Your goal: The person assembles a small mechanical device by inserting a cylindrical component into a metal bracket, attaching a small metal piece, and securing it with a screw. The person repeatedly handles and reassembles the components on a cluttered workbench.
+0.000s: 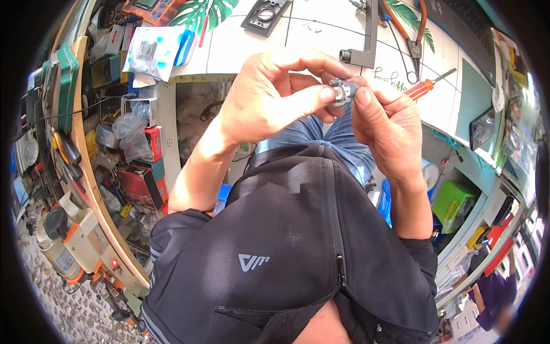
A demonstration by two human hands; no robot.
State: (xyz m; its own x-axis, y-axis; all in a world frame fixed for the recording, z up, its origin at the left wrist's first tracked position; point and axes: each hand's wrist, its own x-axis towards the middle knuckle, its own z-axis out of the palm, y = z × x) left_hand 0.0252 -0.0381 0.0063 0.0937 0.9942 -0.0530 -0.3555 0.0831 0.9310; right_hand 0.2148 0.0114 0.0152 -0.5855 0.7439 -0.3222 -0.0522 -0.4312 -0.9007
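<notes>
Between both hands, above my lap at the table's near edge, is a small grey cylindrical part [344,92] with a pale, notched end. My left hand [281,94] pinches its left side between thumb and fingers. On the other side, my right hand [387,117] grips it with thumb and forefinger. The fingertips cover much of the part, and its exact kind is too small to make out. Just beyond the hands lies a dark grey bar-shaped handle [365,54] with a round end. An orange-handled screwdriver [421,90] rests right of my right hand.
On the white table [229,54] are orange-handled pliers [413,49], a dark plate with a round hole [266,16] and a plastic bag [150,54]. A laptop [467,34] stands far right. Crowded shelves [137,183] flank my left; a key-cutting-like machine [74,246] stands lower left. Another person [495,298] is lower right.
</notes>
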